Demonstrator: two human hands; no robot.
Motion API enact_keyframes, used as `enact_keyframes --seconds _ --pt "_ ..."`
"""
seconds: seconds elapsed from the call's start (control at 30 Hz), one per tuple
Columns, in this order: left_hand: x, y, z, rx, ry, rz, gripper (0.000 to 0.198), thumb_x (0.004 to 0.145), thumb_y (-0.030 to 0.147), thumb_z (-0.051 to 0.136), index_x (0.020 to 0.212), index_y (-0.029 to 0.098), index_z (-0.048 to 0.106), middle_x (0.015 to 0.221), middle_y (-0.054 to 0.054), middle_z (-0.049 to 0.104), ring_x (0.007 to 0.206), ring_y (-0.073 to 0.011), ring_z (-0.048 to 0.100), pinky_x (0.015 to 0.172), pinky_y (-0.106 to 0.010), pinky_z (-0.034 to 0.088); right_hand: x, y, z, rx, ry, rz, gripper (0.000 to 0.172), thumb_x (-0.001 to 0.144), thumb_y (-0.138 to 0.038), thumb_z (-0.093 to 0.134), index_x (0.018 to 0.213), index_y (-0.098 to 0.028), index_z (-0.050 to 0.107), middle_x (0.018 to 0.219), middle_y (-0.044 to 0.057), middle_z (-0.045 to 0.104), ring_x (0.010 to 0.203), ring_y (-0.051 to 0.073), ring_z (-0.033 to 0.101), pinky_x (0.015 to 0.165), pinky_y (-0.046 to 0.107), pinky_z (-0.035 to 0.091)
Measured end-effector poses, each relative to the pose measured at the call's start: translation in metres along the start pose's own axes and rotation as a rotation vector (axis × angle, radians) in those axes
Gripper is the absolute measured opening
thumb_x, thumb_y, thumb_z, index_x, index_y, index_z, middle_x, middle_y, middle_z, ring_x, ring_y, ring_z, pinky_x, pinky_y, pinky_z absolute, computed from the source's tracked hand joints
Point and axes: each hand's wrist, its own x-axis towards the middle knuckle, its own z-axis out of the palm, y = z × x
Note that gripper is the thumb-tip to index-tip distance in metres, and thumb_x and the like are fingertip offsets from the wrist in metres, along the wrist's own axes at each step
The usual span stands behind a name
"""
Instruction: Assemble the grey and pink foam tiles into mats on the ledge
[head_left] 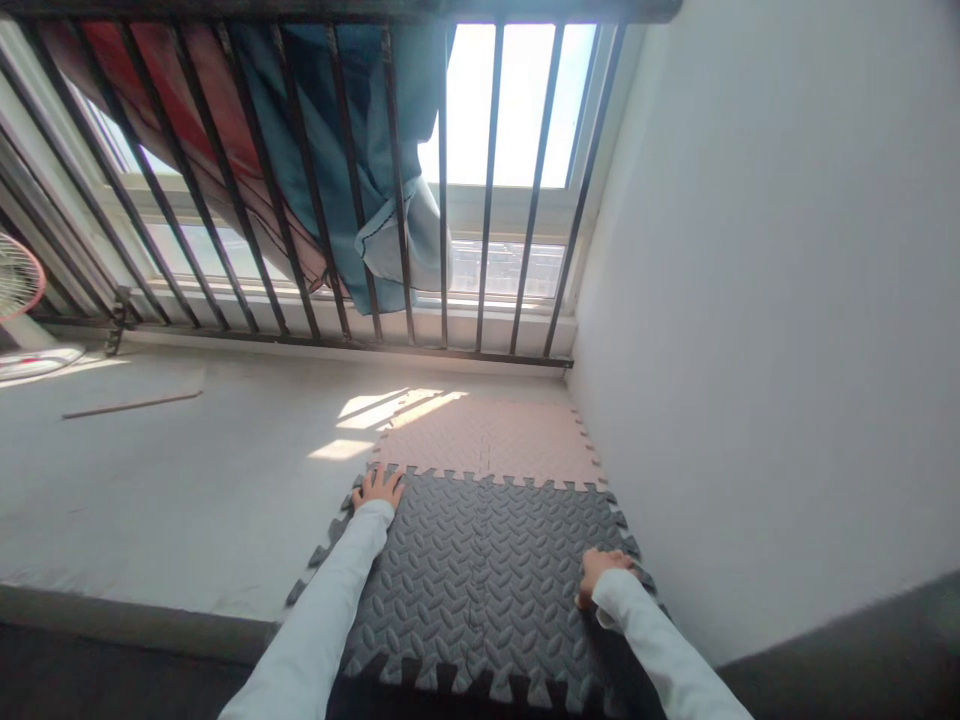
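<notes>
The L hand (379, 488) is flat w/ its fingers spread wide, on the far L corner of the dark mat (480, 570). The R hand (604, 568) is on the R part of the same mat, nearer the person, w/ its fingers bent in. Can't tell if it's holding the edge or just pressing. Both arms have white sleeves (337, 585).

The dark mat is right in front of the person, btwn the 2 arms. It's got a bumpy top, zigzag teeth on its edges & a thin line down the middle. The pink mat (525, 430) lies just past it, up against its far edge. Can't tell if the teeth are locked.

Bright sun patches (375, 412) fall on the grey floor (225, 520) & a bit of pink. A thin stick (135, 404) lies on the floor, w/ part of a fan (16, 280) at the far L. A white wall (780, 300) is on the R. Up ahead there's a black railing (337, 10), w/ red & blue cloth (373, 150) hanging behind it, by a bright window (521, 100).
</notes>
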Motion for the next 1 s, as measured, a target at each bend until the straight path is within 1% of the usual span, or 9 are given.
enact_keyframes --seconds 0.17,0.3,0.37,0.47,0.57,0.7,0.87,0.93,1.0 --pt "0.01 -0.005 -0.013 0.096 -0.042 0.109 0.042 0.083 0.044 0.032 0.122 0.037 0.044 0.139 -0.003 0.033 0.129 -0.0207 0.022 0.102 -0.047 0.019 0.006 0.001 0.006 0.003 -0.003 -0.009 0.083 0.045 -0.033 0.078 0.12 -0.011 0.049 0.125 0.027 0.042 0.117 0.039 0.038 0.084 0.049 0.04" --pt "0.014 0.011 -0.031 0.114 -0.132 0.095 0.049 0.081 0.053 0.027 0.118 0.032 0.05 0.132 -0.009 0.043 0.127 -0.0256 0.028 0.101 -0.055 0.017 0.011 0.001 0.012 0.0 0.018 -0.005 0.094 0.045 -0.036 0.078 0.126 -0.008 0.041 0.129 0.03 0.036 0.12 0.042 0.033 0.086 0.053 0.037" --pt "0.006 0.033 -0.031 0.118 -0.103 0.153 0.052 0.082 0.052 0.026 0.123 0.026 0.046 0.135 -0.01 0.039 0.128 -0.0252 0.026 0.103 -0.053 0.017 0.012 0.0 0.012 0.001 0.003 0.005 0.095 0.044 -0.035 0.079 0.126 -0.009 0.041 0.129 0.03 0.035 0.12 0.042 0.033 0.086 0.054 0.037" --pt "-0.017 0.079 -0.016 0.102 -0.086 0.467 0.056 0.083 0.045 0.028 0.133 0.019 0.032 0.144 -0.007 0.023 0.132 -0.0201 0.019 0.108 -0.044 0.015 0.012 -0.001 0.009 0.003 -0.032 0.012 0.09 0.043 -0.034 0.079 0.123 -0.012 0.046 0.13 0.028 0.036 0.12 0.043 0.032 0.084 0.055 0.038" --pt "-0.041 0.123 0.0 0.041 -0.136 0.701 0.057 0.084 0.042 0.029 0.135 0.018 0.026 0.144 -0.005 0.02 0.132 -0.0177 0.018 0.109 -0.041 0.014 0.01 -0.002 0.007 0.003 -0.032 0.006 0.085 0.042 -0.032 0.08 0.12 -0.015 0.049 0.131 0.026 0.035 0.12 0.042 0.033 0.084 0.055 0.038" --pt "-0.058 0.158 0.0 -0.004 -0.12 0.733 0.056 0.084 0.041 0.029 0.135 0.017 0.028 0.136 -0.009 0.039 0.125 -0.0185 0.034 0.108 -0.04 0.018 0.005 0.0 0.007 0.002 -0.006 -0.007 0.088 0.044 -0.034 0.079 0.123 -0.013 0.046 0.131 0.027 0.035 0.12 0.042 0.032 0.085 0.055 0.037" --pt "-0.06 0.188 -0.018 0.092 -0.074 0.664 0.051 0.084 0.049 0.025 0.126 0.026 0.042 0.119 -0.01 0.056 0.115 -0.0253 0.045 0.104 -0.054 0.012 0.002 -0.001 0.004 -0.007 -0.05 -0.006 0.1 0.044 -0.036 0.079 0.131 -0.01 0.035 0.134 0.031 0.028 0.122 0.045 0.026 0.086 0.061 0.033" --pt "-0.064 0.205 -0.018 0.076 -0.091 0.746 0.051 0.084 0.049 0.025 0.126 0.026 0.042 0.124 -0.009 0.053 0.119 -0.0241 0.041 0.105 -0.052 0.012 0.002 -0.002 0.003 -0.006 -0.052 0.0 0.097 0.044 -0.034 0.08 0.128 -0.009 0.039 0.133 0.031 0.03 0.121 0.045 0.028 0.085 0.061 0.034" --pt "-0.07 0.222 -0.01 0.014 -0.128 0.915 0.051 0.085 0.047 0.025 0.13 0.026 0.036 0.135 -0.006 0.04 0.126 -0.0193 0.032 0.108 -0.045 0.013 0.002 -0.003 0.004 0.0 -0.036 0.005 0.093 0.043 -0.035 0.08 0.125 -0.009 0.044 0.132 0.03 0.032 0.12 0.045 0.03 0.085 0.06 0.035"
